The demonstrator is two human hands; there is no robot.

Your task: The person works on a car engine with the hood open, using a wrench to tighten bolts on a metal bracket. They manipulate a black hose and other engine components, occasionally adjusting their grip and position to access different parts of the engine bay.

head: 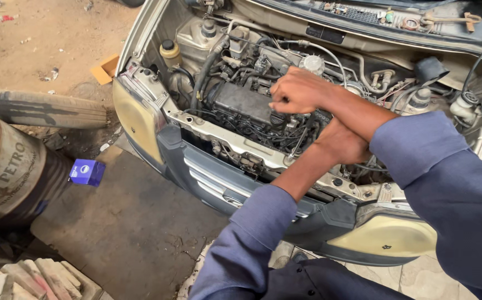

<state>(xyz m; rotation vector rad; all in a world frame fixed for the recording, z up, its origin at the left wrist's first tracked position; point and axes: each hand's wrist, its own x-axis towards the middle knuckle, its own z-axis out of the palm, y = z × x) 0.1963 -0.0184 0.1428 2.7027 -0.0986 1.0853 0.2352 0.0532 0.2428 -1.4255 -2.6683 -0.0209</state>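
Looking left first, I saw a worn tyre [49, 108] lying on the dirt, a dark drum [7, 172] beside it, and a small blue box [87, 172] on the ground near the car's front corner. My arms were crossed over the open engine bay [207, 83]. My right hand [299, 90], the upper one, reached across to the left with its fingers curled down onto the dark engine cover [242, 101], pressing on its right end; I could not tell whether they gripped anything. That cover's long axis ran from upper left to lower right, roughly along the front edge of the bay. My left hand [342, 143] went under the right forearm into the hoses; its fingers were hidden.
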